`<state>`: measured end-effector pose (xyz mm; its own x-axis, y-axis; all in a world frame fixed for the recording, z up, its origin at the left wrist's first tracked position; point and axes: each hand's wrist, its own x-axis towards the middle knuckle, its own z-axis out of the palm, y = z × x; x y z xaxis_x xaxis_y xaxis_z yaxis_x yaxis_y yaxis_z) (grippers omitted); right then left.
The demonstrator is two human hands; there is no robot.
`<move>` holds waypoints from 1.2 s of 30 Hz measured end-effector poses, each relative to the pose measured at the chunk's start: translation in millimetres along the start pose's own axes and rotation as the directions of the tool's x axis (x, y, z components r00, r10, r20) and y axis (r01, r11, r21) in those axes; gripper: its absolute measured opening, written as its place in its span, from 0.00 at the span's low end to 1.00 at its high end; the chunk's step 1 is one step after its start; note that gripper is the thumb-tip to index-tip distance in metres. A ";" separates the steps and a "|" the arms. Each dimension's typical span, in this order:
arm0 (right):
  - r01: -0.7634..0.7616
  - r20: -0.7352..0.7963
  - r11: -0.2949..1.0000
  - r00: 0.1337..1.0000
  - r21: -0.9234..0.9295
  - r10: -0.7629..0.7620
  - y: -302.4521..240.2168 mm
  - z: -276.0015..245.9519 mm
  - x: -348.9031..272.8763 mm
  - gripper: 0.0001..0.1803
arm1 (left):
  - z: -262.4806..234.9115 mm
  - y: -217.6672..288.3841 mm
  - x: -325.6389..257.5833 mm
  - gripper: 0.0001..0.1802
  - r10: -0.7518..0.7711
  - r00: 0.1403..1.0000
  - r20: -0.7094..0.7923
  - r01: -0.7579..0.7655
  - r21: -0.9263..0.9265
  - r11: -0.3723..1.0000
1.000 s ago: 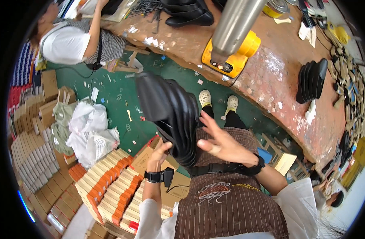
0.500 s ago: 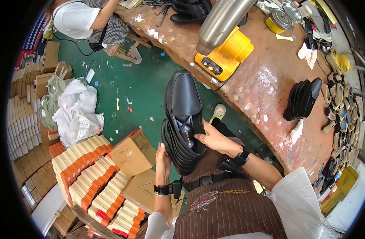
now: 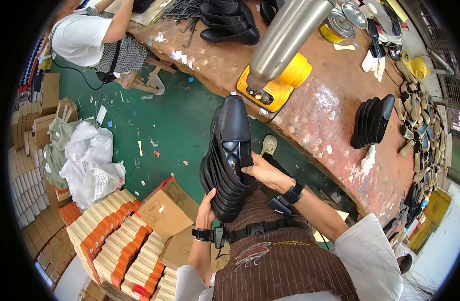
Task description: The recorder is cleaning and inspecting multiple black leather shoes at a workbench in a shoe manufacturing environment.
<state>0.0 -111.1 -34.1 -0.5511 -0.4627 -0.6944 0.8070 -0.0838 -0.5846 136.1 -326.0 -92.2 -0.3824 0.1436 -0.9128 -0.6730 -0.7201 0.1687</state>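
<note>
A stack of several black leather shoes (image 3: pixel 221 183), nested one in another, stands between my hands in front of my brown striped apron. The top shoe (image 3: pixel 236 125) points its toe away from me and shows its dark insole. My left hand (image 3: pixel 206 206) is closed against the stack's left side near the heels, its thumb on the edge of the layers. My right hand (image 3: pixel 265 171) grips the stack's right side at the top shoe's opening, fingers partly hidden by the shoe. Straps with small black devices circle both wrists.
The worn worktable (image 3: pixel 325 115) holds a yellow machine (image 3: pixel 272 93) under a steel cylinder (image 3: pixel 290 40), another black shoe stack (image 3: pixel 371 123) and a can (image 3: pixel 337 27). Shoeboxes (image 3: pixel 102 236), a carton (image 3: pixel 168 208) and white bags (image 3: pixel 92 155) stand left. A person (image 3: pixel 84 40) works far left.
The view has shifted, so the table's things appear further left. Both hands still hold the shoe stack, and its layers look more fanned out at the left.
</note>
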 end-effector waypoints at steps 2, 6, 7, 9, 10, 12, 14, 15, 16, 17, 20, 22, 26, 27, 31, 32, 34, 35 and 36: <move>0.091 -0.052 0.996 0.994 -0.022 -0.092 4.2 8.3 9.7 0.34 | -7.6 11.4 5.8 0.36 -0.030 0.999 0.041 0.031 -0.027 0.999; -0.061 -0.310 0.724 0.926 -0.687 -0.216 -7.2 32.5 6.4 0.22 | -18.4 26.1 13.7 0.32 -0.054 0.994 0.099 0.061 -0.069 0.996; -0.055 -0.361 0.769 0.902 -0.636 -0.235 -4.3 36.6 6.5 0.17 | -20.8 30.3 15.1 0.32 -0.061 0.993 0.097 0.068 -0.063 0.996; -0.049 -0.351 0.848 0.922 -0.528 -0.165 -0.3 35.2 5.9 0.16 | -27.8 36.4 17.6 0.25 -0.047 0.995 0.085 0.046 0.018 0.999; -0.044 -0.327 0.909 0.939 -0.415 -0.104 2.4 33.4 4.6 0.16 | -31.8 41.1 19.9 0.25 -0.055 0.995 0.080 0.054 0.022 0.998; 0.032 -0.322 0.975 0.941 -0.218 -0.103 12.8 32.0 3.2 0.16 | -37.3 53.4 25.5 0.32 -0.111 0.991 0.080 0.108 0.031 0.994; 0.163 -0.282 0.939 0.957 0.304 -0.075 17.0 32.4 -2.6 0.17 | -45.5 61.4 32.3 0.30 -0.107 0.991 0.084 0.102 0.058 0.993; 0.178 -0.193 0.877 0.976 0.446 -0.100 22.5 27.4 -5.2 0.17 | -49.5 66.4 36.3 0.28 -0.129 0.986 0.110 0.125 0.046 0.991; 0.179 -0.197 0.874 0.975 0.451 -0.098 23.8 25.1 -9.3 0.17 | -52.4 69.2 40.7 0.27 -0.152 0.979 0.135 0.148 0.036 0.988; 0.181 -0.184 0.786 0.979 0.592 -0.087 21.4 25.5 -13.7 0.17 | -49.3 71.8 44.2 0.25 -0.142 0.978 0.151 0.141 0.017 0.990; 0.223 -0.190 0.648 0.974 0.728 -0.122 30.2 16.1 -21.4 0.19 | -34.1 69.3 50.2 0.24 -0.096 0.991 0.098 0.095 0.024 0.995; 0.317 -0.307 0.665 0.942 0.677 -0.136 32.9 4.7 -28.0 0.19 | -22.4 71.4 53.1 0.24 -0.114 0.987 0.112 0.109 0.046 0.993; 0.423 -0.505 0.703 0.857 0.572 -0.105 49.2 -28.6 -47.8 0.21 | -14.0 69.4 65.1 0.25 -0.190 0.970 0.155 0.167 0.147 0.975; 0.448 -0.520 0.692 0.845 0.567 -0.121 52.3 -36.7 -54.1 0.19 | -12.7 67.9 68.6 0.26 -0.211 0.962 0.172 0.181 0.175 0.968; 0.555 -0.588 0.633 0.787 0.539 -0.190 65.6 -64.5 -80.6 0.15 | -5.2 64.6 73.6 0.28 -0.261 0.939 0.225 0.194 0.280 0.940; 0.558 -0.589 0.633 0.785 0.536 -0.193 62.4 -64.6 -83.8 0.15 | -5.7 64.6 74.5 0.28 -0.261 0.938 0.229 0.193 0.281 0.940; 0.577 -0.679 0.635 0.726 0.514 -0.110 51.3 -64.2 -90.6 0.25 | -7.4 62.9 74.7 0.32 -0.275 0.927 0.255 0.208 0.262 0.942; 0.574 -0.673 0.638 0.731 0.513 -0.117 48.3 -64.0 -91.8 0.25 | -7.0 62.3 73.4 0.32 -0.266 0.929 0.259 0.199 0.257 0.946; 0.588 -0.668 0.628 0.731 0.510 -0.141 46.4 -62.5 -93.4 0.25 | -6.1 61.8 71.6 0.32 -0.264 0.929 0.260 0.201 0.245 0.949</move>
<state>75.6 -16.6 -22.6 -0.6585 0.2634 -0.7049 0.2912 -0.7745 -0.5615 71.0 -364.4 -149.4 -0.3421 0.5000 -0.7956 -0.8701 -0.4882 0.0674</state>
